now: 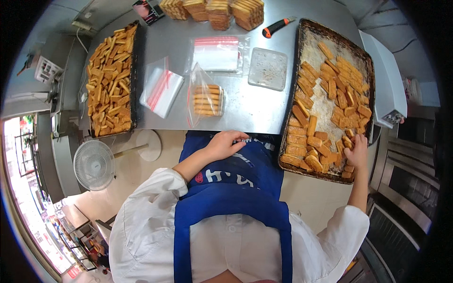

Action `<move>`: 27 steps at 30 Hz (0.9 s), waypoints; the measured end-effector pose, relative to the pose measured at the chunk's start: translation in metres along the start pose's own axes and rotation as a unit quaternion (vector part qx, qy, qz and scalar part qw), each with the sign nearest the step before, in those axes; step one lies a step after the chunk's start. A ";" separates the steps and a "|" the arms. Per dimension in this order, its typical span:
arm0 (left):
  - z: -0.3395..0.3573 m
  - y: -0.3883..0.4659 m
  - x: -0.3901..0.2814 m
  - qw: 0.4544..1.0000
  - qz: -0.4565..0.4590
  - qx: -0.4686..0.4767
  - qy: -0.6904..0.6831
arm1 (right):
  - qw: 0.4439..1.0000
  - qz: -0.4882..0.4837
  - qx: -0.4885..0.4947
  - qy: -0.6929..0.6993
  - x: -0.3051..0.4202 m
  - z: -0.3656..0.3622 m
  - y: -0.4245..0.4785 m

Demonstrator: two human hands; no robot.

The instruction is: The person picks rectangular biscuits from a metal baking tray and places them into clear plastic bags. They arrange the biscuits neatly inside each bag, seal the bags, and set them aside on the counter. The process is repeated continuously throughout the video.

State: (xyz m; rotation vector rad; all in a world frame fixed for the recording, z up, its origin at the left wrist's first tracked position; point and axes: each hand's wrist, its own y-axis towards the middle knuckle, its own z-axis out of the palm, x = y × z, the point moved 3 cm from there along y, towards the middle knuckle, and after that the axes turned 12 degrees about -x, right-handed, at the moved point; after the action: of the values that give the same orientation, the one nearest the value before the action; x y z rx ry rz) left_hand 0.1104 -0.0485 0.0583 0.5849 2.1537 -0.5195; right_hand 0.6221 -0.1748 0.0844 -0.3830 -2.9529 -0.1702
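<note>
My right hand (358, 152) reaches into the right end of a large baking tray (332, 30), its fingertips among baked biscuit sticks (348, 141). Whether it pinches one cannot be made out. My left hand (226, 143) is empty in front of my blue apron (226, 191), by the table's front edge, with thumb and fingers apart. Near that edge a clear zip bag (194, 95) holds a stack of biscuit sticks (207, 100). To its left lies a pile of flat zip bags (162, 92) with red strips. Another such pack (216, 55) lies behind it.
A second tray (133, 78), heaped with biscuit sticks, is at the left. Several biscuit stacks (219, 14) and a dark box (148, 11) stand at the back. A utility knife (277, 27) lies near a shallow square plastic container (268, 69). A fan (95, 165) is below left.
</note>
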 end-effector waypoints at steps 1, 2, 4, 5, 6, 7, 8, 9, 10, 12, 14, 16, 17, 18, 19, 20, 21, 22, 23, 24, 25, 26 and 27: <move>-0.001 -0.002 0.002 1.000 0.002 0.000 0.005 | 1.000 0.023 0.000 0.022 0.000 0.006 0.003; -0.002 -0.004 0.003 1.000 0.001 -0.004 0.011 | 0.998 0.048 -0.001 0.044 0.000 0.013 0.006; -0.005 -0.003 -0.001 1.000 0.005 0.000 0.021 | 0.992 0.089 -0.057 0.073 -0.001 0.020 0.001; -0.007 -0.003 -0.002 1.000 0.007 0.000 0.026 | 0.986 0.111 -0.085 0.088 -0.003 0.022 -0.001; -0.006 -0.001 -0.005 1.000 0.011 0.004 0.028 | 0.989 0.122 -0.058 0.066 -0.002 0.019 -0.002; -0.004 0.002 -0.008 0.999 0.016 0.009 0.030 | 0.989 0.136 -0.031 0.044 0.001 0.017 -0.002; -0.006 0.001 -0.006 0.999 0.017 -0.002 0.034 | 0.988 0.152 -0.005 0.023 0.002 0.016 -0.002; -0.004 0.001 -0.004 0.999 0.028 -0.004 0.027 | 0.994 0.086 -0.067 0.026 -0.006 0.020 -0.008; -0.006 0.000 -0.003 0.999 0.030 0.006 0.039 | 0.994 0.093 -0.055 0.003 -0.006 0.020 -0.006; -0.009 -0.008 0.000 0.999 0.032 -0.012 0.030 | 0.991 0.093 -0.028 -0.089 0.018 -0.001 0.013; -0.017 -0.014 0.001 0.996 0.065 -0.045 0.034 | 0.985 0.103 -0.040 -0.136 0.033 -0.016 0.027; -0.025 -0.018 0.001 0.997 0.041 -0.042 0.041 | 0.981 0.111 -0.132 -0.090 0.050 -0.030 0.035; -0.028 -0.019 0.004 0.998 0.028 -0.039 0.048 | 0.977 0.173 -0.123 0.000 0.068 -0.033 0.044; -0.030 -0.021 0.005 0.997 0.042 -0.050 0.043 | 0.963 0.232 -0.106 0.093 0.084 -0.030 0.055; -0.030 -0.021 0.004 0.996 0.058 -0.050 0.049 | 0.959 0.240 -0.073 0.132 0.104 -0.028 0.071; -0.031 -0.020 0.000 0.994 0.076 -0.049 0.056 | 0.957 0.226 -0.097 0.153 0.110 -0.009 0.084; -0.034 -0.022 -0.002 0.993 0.089 -0.052 0.065 | 0.955 0.241 -0.048 0.168 0.135 -0.006 0.103; -0.036 -0.021 -0.009 0.987 0.125 -0.053 0.086 | 0.972 0.195 -0.040 0.125 0.138 0.014 0.119; -0.038 -0.020 -0.017 0.979 0.163 -0.053 0.108 | 0.976 0.160 -0.140 0.040 0.136 0.042 0.125; -0.042 -0.020 -0.022 0.971 0.195 -0.057 0.130 | 0.977 0.156 -0.145 -0.019 0.144 0.052 0.132; -0.049 -0.023 -0.027 0.963 0.210 -0.087 0.142 | 0.974 0.152 -0.151 -0.077 0.149 0.059 0.138; -0.057 -0.027 -0.034 0.955 0.226 -0.116 0.153 | 0.974 0.154 -0.149 -0.080 0.150 0.063 0.142; -0.064 -0.034 -0.039 0.947 0.239 -0.144 0.162 | 0.974 0.154 -0.143 -0.084 0.148 0.064 0.144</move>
State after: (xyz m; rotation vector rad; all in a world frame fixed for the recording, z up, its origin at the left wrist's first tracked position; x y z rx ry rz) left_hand 0.0737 -0.0497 0.1314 1.0408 2.2234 0.1660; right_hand 0.5100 0.0085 0.0599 -0.9276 -2.9817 -0.5522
